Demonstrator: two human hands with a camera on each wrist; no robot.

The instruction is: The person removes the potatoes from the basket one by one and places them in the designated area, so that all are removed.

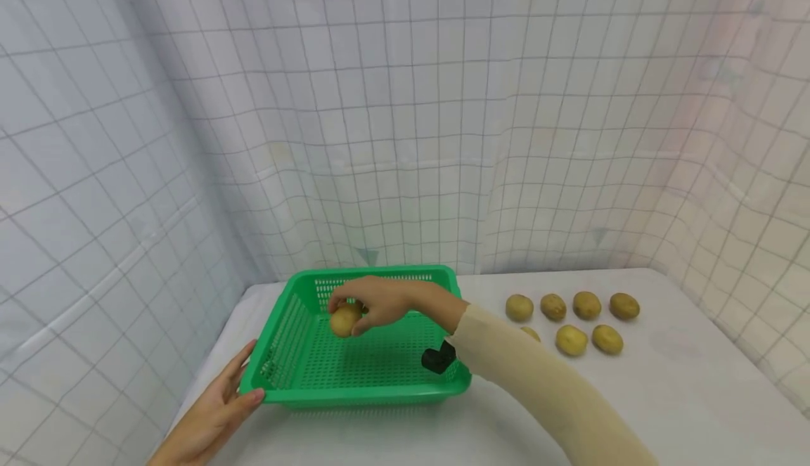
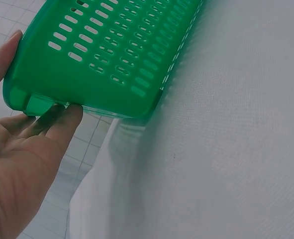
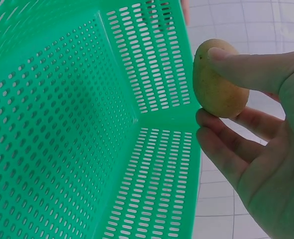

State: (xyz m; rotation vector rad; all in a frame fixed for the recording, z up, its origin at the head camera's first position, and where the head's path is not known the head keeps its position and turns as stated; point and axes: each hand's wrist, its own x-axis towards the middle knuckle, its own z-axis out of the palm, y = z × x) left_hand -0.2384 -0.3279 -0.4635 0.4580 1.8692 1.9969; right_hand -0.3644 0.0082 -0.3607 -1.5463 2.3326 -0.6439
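Observation:
A green plastic basket (image 1: 373, 396) with slotted walls stands on the white-covered table. My right hand (image 1: 373, 301) holds a yellow-brown potato (image 1: 345, 320) over the left back part of the basket. In the right wrist view the thumb lies across the potato (image 3: 219, 84) and the fingers support its other side. At the basket's near left corner, my left hand (image 1: 218, 410) grips the rim. The left wrist view shows its thumb on one side of the green rim (image 2: 17, 94) and its fingertips touching the other.
Several potatoes (image 1: 571, 340) lie in two loose rows on the table (image 1: 671, 382), right of the basket; the right sleeve (image 1: 531, 367) partly hides one. A small black device (image 1: 439, 359) sits by the right wrist. Grid-patterned white curtains (image 1: 443, 136) surround the back and sides.

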